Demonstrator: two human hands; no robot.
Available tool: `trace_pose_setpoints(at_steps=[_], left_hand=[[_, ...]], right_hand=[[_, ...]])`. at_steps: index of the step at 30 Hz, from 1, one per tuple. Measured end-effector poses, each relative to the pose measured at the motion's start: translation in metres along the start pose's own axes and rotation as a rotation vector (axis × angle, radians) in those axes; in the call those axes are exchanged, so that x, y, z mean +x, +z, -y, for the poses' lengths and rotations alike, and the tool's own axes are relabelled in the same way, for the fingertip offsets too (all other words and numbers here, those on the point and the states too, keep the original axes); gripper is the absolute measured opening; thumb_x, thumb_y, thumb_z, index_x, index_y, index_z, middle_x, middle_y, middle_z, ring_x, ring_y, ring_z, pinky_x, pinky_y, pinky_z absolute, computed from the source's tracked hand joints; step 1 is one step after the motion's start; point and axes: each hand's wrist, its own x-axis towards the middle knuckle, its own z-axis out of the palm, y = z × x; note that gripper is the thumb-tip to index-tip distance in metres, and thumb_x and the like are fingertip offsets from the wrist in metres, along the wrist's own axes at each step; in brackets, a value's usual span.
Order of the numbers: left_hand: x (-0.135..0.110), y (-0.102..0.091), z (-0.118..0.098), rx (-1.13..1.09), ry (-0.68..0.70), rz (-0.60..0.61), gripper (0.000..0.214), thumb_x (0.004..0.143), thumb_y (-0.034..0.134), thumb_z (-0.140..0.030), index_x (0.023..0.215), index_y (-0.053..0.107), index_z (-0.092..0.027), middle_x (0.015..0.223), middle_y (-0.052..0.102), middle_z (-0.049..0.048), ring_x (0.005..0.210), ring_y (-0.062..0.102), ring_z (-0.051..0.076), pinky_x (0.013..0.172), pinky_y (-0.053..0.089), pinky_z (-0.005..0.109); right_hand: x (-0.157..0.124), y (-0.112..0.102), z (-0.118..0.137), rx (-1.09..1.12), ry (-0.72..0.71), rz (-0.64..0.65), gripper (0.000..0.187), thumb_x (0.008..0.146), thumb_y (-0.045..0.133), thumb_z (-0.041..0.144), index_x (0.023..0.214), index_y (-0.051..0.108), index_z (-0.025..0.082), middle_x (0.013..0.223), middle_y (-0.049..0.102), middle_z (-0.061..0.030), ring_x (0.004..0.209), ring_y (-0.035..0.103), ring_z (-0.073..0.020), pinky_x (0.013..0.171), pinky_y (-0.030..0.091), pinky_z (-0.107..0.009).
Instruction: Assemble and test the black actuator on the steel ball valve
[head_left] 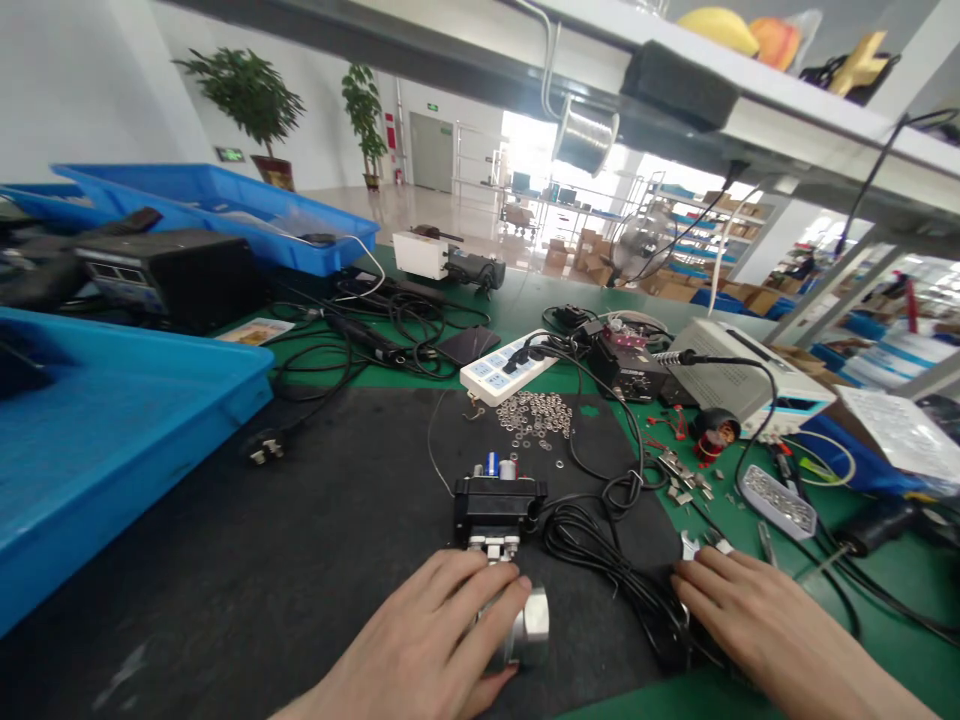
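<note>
My left hand (442, 625) is wrapped over a silver metal valve body (534, 625) with flat hexagonal sides, lying on the black mat. Joined to its far side is a black actuator housing (499, 505), with a blue part (491, 463) and a grey one on top. To the right, the fingers of my right hand (757, 615) are closed over an open-ended wrench (689, 546), whose jaw sticks out past the fingertips. A second metal tool end (722, 545) shows beside it. A coiled black cable (600, 555) lies between my hands.
Blue bins (135, 440) stand at left. Washers (536, 415) lie scattered before a white power strip (510, 368). Farther right are a black soldering station (630, 365), a tray of small parts (780, 502) and a screwdriver (874, 530). A shelf (787, 125) crosses overhead.
</note>
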Motion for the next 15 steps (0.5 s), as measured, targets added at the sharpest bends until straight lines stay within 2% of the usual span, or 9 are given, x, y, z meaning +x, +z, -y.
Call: trace_pose_setpoints(at_steps=[2, 5, 8, 10, 13, 15], left_hand=[[0.0, -0.011, 0.006, -0.043, 0.042, 0.035, 0.049, 0.084, 0.078, -0.031, 0.129, 0.065, -0.017, 0.125, 0.072, 0.0049, 0.109, 0.064, 0.021, 0.092, 0.065, 0.033], [-0.002, -0.021, 0.014, -0.085, 0.083, 0.072, 0.04, 0.088, 0.072, -0.03, 0.125, 0.065, -0.017, 0.122, 0.073, 0.0052, 0.108, 0.065, 0.019, 0.095, 0.064, 0.032], [-0.004, -0.022, 0.016, -0.09, 0.092, 0.073, 0.032, 0.09, 0.068, -0.033, 0.119, 0.066, -0.018, 0.113, 0.074, 0.0069, 0.101, 0.066, 0.018, 0.095, 0.062, 0.03], [-0.004, -0.022, 0.015, -0.092, 0.086, 0.072, 0.03, 0.091, 0.065, -0.035, 0.117, 0.065, -0.019, 0.107, 0.074, 0.0075, 0.099, 0.066, 0.017, 0.093, 0.061, 0.028], [-0.002, -0.025, 0.014, -0.097, 0.079, 0.104, 0.028, 0.091, 0.066, -0.035, 0.114, 0.064, -0.019, 0.102, 0.073, 0.0057, 0.094, 0.066, 0.016, 0.09, 0.06, 0.027], [-0.001, -0.028, 0.014, -0.092, 0.073, 0.123, 0.029, 0.089, 0.068, -0.034, 0.113, 0.064, -0.019, 0.102, 0.072, 0.0038, 0.091, 0.065, 0.016, 0.086, 0.059, 0.027]], right_hand=[[0.0, -0.001, -0.005, -0.043, -0.078, -0.06, 0.037, 0.083, 0.051, -0.001, 0.106, 0.065, 0.024, 0.107, 0.072, -0.0055, 0.091, 0.069, -0.0254, 0.08, 0.056, -0.04], [0.001, 0.001, -0.018, -0.04, -0.146, -0.113, 0.03, 0.088, 0.05, 0.004, 0.104, 0.063, 0.025, 0.099, 0.071, -0.0046, 0.084, 0.068, -0.0214, 0.072, 0.055, -0.033], [0.002, 0.003, -0.027, 0.01, -0.096, -0.091, 0.022, 0.094, 0.051, 0.01, 0.106, 0.062, 0.025, 0.098, 0.068, -0.0039, 0.083, 0.068, -0.017, 0.07, 0.056, -0.028], [0.001, 0.002, -0.033, 0.022, -0.056, -0.146, 0.02, 0.096, 0.052, 0.014, 0.111, 0.062, 0.024, 0.104, 0.067, -0.0055, 0.087, 0.068, -0.0146, 0.074, 0.056, -0.024], [-0.006, 0.004, -0.049, -0.086, -0.071, -0.278, 0.019, 0.098, 0.056, 0.025, 0.115, 0.065, 0.022, 0.114, 0.069, -0.0077, 0.096, 0.069, -0.018, 0.085, 0.056, -0.029], [-0.014, 0.008, -0.065, -0.185, -0.104, -0.282, 0.023, 0.098, 0.057, 0.026, 0.118, 0.067, 0.022, 0.123, 0.069, -0.0083, 0.106, 0.069, -0.0232, 0.094, 0.054, -0.038]])
